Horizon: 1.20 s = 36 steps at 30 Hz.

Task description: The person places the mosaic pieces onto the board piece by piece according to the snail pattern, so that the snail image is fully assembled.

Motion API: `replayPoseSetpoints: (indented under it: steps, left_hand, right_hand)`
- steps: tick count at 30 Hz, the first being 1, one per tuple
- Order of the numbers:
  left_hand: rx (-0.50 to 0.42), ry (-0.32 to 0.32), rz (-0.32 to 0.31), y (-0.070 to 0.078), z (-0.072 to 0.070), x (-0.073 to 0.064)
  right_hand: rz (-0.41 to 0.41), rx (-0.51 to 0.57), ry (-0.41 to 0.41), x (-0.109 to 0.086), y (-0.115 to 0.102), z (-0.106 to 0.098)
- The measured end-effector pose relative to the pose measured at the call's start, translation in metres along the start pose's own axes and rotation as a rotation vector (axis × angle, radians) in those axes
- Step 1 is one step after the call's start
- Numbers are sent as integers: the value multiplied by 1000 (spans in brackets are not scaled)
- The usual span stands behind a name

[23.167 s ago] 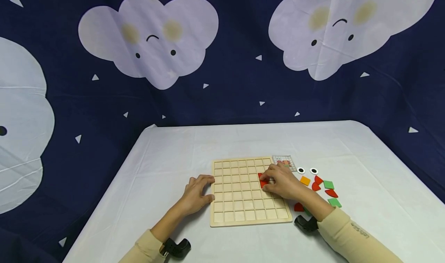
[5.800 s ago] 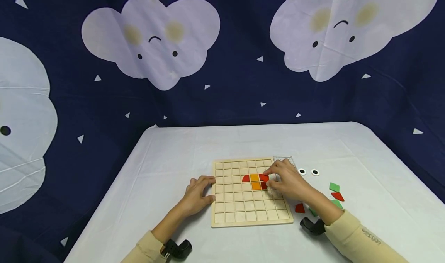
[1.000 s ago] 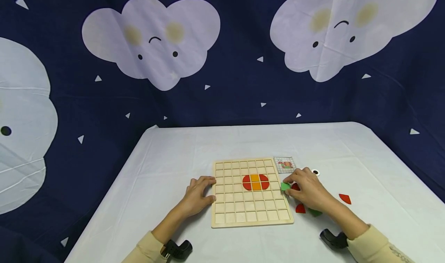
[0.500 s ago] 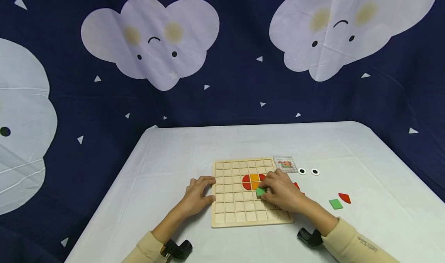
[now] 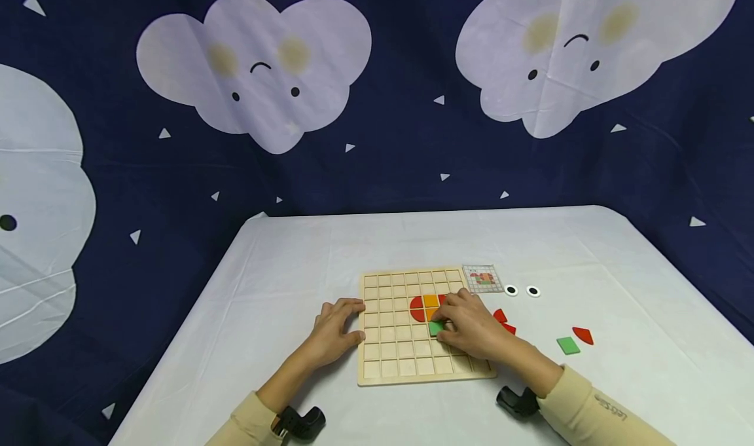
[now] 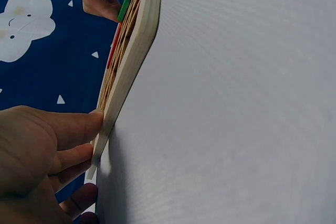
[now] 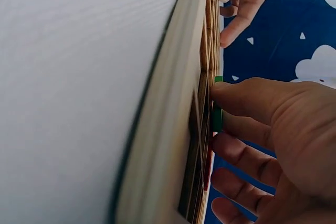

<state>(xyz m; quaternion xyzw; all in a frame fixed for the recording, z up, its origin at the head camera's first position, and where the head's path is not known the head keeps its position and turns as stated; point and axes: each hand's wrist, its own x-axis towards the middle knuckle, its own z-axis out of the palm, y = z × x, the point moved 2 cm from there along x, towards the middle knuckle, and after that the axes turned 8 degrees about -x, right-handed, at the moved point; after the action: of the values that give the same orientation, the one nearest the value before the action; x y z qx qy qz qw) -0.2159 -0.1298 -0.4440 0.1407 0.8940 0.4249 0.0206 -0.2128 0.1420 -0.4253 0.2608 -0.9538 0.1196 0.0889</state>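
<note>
A wooden grid board lies on the white table. My left hand rests against its left edge with thumb and fingers spread, as the left wrist view also shows. My right hand pinches a green square tile between thumb and fingers, just below the orange tiles. In the right wrist view this green tile stands up from the grid, tilted or not fully down. Red rounded tiles sit left of the orange ones; those on the right are mostly hidden by my right hand.
A small pattern card lies at the board's upper right corner. Beside it are two white eye discs. Loose red pieces, another green square and a red rounded piece lie to the right.
Over the longer span, red and orange tiles have come onto the grid. In the last second my right hand has carried the green tile leftward onto the board; my left hand has stayed put.
</note>
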Motion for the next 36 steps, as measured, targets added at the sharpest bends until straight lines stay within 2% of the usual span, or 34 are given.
replayPoseSetpoints:
  steps: [15, 21, 27, 36]
  left_hand:
    - [-1, 1, 15, 0, -1, -1]
    - [-1, 1, 8, 0, -1, -1]
    - [10, 9, 28, 0, -1, -1]
    - [14, 6, 30, 0, -1, -1]
  right_hand:
    - [-13, -8, 3, 0, 1, 2]
    - [6, 22, 30, -3, 6, -6]
    - [49, 11, 85, -14, 24, -20]
    - [180, 0, 61, -34, 61, -38]
